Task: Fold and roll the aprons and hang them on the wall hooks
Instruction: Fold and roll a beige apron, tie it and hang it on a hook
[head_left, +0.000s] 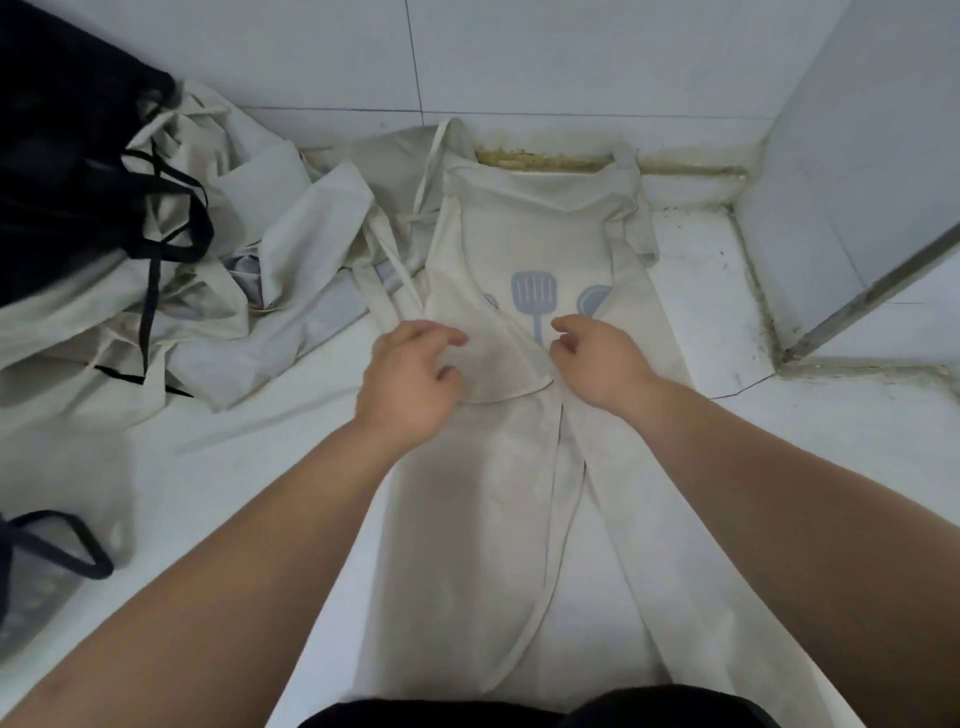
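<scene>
Fingers (441, 336) of my left hand (408, 382) rest loosely curled, gripping nothing, on the cream cotton apron with blue-grey utensil print (524, 239); my right hand (602, 364) curls at the flap's edge, grip unclear. I judge this mid lengthwise fold: next, bring the right side over. It lies beneath my fingers, its long axis running away from me, bib farthest.

The left forearm (249, 545) and right forearm (779, 493) are stretched forward, converging. The left hand (410, 384) is held palm down, fingers loosely curved. The right hand (602, 364) is kept near it, fingers curled inward; a grip cannot be confirmed.
</scene>
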